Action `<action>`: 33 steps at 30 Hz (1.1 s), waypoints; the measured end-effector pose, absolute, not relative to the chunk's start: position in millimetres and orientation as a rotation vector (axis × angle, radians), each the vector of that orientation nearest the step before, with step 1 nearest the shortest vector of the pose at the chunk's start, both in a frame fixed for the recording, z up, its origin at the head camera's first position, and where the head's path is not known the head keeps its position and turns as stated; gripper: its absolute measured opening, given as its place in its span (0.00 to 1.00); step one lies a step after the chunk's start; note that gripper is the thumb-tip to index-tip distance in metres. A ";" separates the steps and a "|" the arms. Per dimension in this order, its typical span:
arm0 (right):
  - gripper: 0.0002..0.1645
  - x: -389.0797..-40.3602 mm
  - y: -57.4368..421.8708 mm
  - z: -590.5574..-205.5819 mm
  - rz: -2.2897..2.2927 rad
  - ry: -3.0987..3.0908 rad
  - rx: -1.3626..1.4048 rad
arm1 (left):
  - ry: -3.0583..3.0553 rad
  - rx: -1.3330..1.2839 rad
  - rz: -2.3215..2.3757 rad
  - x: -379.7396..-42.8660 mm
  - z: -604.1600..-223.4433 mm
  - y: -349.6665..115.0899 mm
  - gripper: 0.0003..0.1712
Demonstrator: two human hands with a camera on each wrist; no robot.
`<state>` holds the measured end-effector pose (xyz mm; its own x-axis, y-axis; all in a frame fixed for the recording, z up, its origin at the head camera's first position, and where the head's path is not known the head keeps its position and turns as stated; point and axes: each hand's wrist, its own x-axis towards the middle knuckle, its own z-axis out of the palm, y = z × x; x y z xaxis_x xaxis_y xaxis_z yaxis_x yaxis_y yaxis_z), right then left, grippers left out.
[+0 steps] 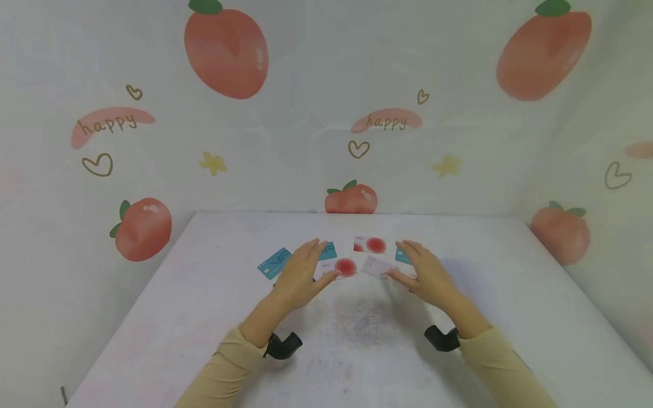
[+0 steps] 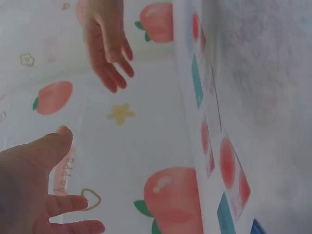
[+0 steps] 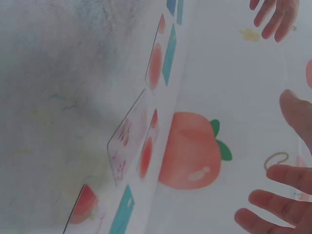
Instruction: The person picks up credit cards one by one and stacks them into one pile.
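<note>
Two hands (image 1: 302, 276) (image 1: 429, 276), three teal cards (image 1: 274, 264) (image 1: 328, 250) (image 1: 402, 255), two red-circled (image 1: 369, 245) (image 1: 340, 268)

On a table (image 1: 357, 368), cards are lying around two raised hands. One card (image 1: 274, 264) is resting left of the left hand (image 1: 300, 276); a second card (image 1: 329, 250) is sitting just right of its fingertips, behind a third card (image 1: 345, 266) near its thumb. Between the hands, a fourth card (image 1: 376, 265) is lying beside the right hand (image 1: 430, 276), before a fifth card (image 1: 368, 245). A sixth card (image 1: 402, 256) is showing behind the right fingers. A backdrop (image 1: 285, 147) is hanging beyond both hands.
</note>
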<state>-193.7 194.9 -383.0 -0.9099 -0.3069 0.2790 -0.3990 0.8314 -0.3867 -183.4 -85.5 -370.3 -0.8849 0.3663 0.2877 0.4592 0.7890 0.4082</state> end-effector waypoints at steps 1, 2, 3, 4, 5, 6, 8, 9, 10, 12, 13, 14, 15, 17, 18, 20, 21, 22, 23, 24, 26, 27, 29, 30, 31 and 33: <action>0.40 -193.1 197.1 -383.7 0.678 -2.810 0.538 | -2.785 -0.665 -0.762 -183.2 -370.5 -83.1 0.39; 0.39 -192.6 199.4 -384.5 0.697 -2.810 0.532 | -2.788 -0.680 -0.809 -183.2 -370.8 -80.6 0.39; 0.38 -191.8 201.8 -385.1 0.719 -2.807 0.529 | -2.799 -0.688 -0.856 -183.2 -371.4 -78.1 0.38; 0.37 -191.2 204.0 -385.7 0.733 -2.808 0.523 | -2.814 -0.691 -0.919 -182.9 -371.6 -75.4 0.37; 0.36 -190.3 206.1 -385.9 0.752 -2.808 0.517 | -2.829 -0.694 -0.989 -182.6 -372.0 -72.7 0.37; 0.35 -189.3 208.0 -386.3 0.767 -2.806 0.511 | -2.844 -0.700 -1.055 -182.6 -373.1 -70.1 0.37; 0.35 -187.6 212.2 -387.6 0.804 -2.816 0.489 | -2.888 -0.704 -1.160 -182.1 -375.7 -64.5 0.36; 0.34 -186.7 214.2 -388.4 0.815 -2.822 0.478 | -2.902 -0.708 -1.206 -181.8 -377.2 -61.7 0.36; 0.34 -186.0 216.1 -389.0 0.823 -2.828 0.466 | -2.914 -0.714 -1.250 -181.2 -378.4 -58.8 0.36; 0.34 -185.0 219.8 -390.6 0.849 -2.833 0.441 | -2.930 -0.739 -1.286 -181.2 -382.6 -53.5 0.35; 0.34 -184.8 221.6 -391.5 0.861 -2.835 0.430 | -2.934 -0.750 -1.305 -180.9 -384.1 -50.8 0.35; 0.34 -184.5 223.5 -392.4 0.872 -2.834 0.424 | -2.937 -0.757 -1.324 -180.9 -385.9 -48.3 0.35; 0.33 -184.4 225.2 -393.2 0.881 -2.837 0.413 | -2.937 -0.766 -1.349 -181.1 -387.7 -45.9 0.34; 0.34 -184.0 228.7 -395.0 0.905 -2.851 0.386 | -2.932 -0.787 -1.416 -182.5 -392.1 -41.9 0.33; 0.34 -183.5 230.4 -395.8 0.921 -2.861 0.371 | -2.928 -0.793 -1.465 -183.4 -394.2 -39.9 0.33; 0.35 -182.2 234.0 -397.4 0.941 -2.886 0.336 | -2.911 -0.798 -1.574 -185.7 -399.0 -35.8 0.32; 0.36 -181.5 235.7 -398.4 0.954 -2.900 0.314 | -2.897 -0.797 -1.632 -187.2 -401.3 -33.7 0.31; 0.36 -180.9 237.5 -399.2 0.961 -2.913 0.297 | -2.884 -0.791 -1.685 -188.8 -403.6 -31.5 0.30; 0.36 -180.2 239.2 -400.0 0.965 -2.925 0.278 | -2.875 -0.775 -1.732 -190.4 -406.1 -29.0 0.30; 0.36 -179.5 241.0 -400.8 0.964 -2.934 0.261 | -2.862 -0.763 -1.777 -192.2 -408.5 -26.5 0.29; 0.34 -178.3 244.9 -402.8 0.955 -2.947 0.235 | -2.838 -0.745 -1.835 -195.0 -412.1 -21.5 0.28; 0.34 -177.7 246.8 -403.6 0.954 -2.954 0.223 | -2.832 -0.739 -1.853 -196.3 -413.7 -19.0 0.27; 0.33 -176.7 251.3 -406.6 0.948 -2.960 0.206 | -2.824 -0.737 -1.884 -198.5 -417.1 -13.8 0.26; 0.33 -176.5 253.6 -408.1 0.948 -2.966 0.196 | -2.826 -0.735 -1.895 -199.3 -418.4 -11.2 0.25; 0.33 -176.5 256.0 -409.8 0.951 -2.972 0.186 | -2.828 -0.734 -1.907 -200.0 -419.4 -8.6 0.25; 0.33 -176.7 260.7 -413.0 0.964 -2.988 0.167 | -2.851 -0.721 -1.921 -201.3 -422.0 -2.7 0.25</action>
